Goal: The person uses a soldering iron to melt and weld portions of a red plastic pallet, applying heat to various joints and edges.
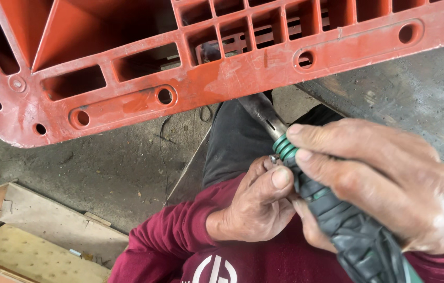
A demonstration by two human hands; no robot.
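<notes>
Head view: right hand (pixel 384 183) fist-wrapped round soldering iron (pixel 332 209) below red pallet (pixel 222 78); left hand (pixel 258 202) fingertips pinch small part at green collar (pixel 285 148). Keep grip steady.

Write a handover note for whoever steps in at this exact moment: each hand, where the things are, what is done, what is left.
Right hand: closed grip on the handle of a power tool with a green collar and black wrapped body, its metal nose pointing at the red plastic pallet.
Left hand: fingertips pinching a small metal piece beside the tool's collar.
Pallet stands tilted just ahead, over the knees; wooden boards lie lower left.
Done: nothing visibly fixed to the pallet.
Left: cannot tell whether the small piece is seated in the tool.
</notes>
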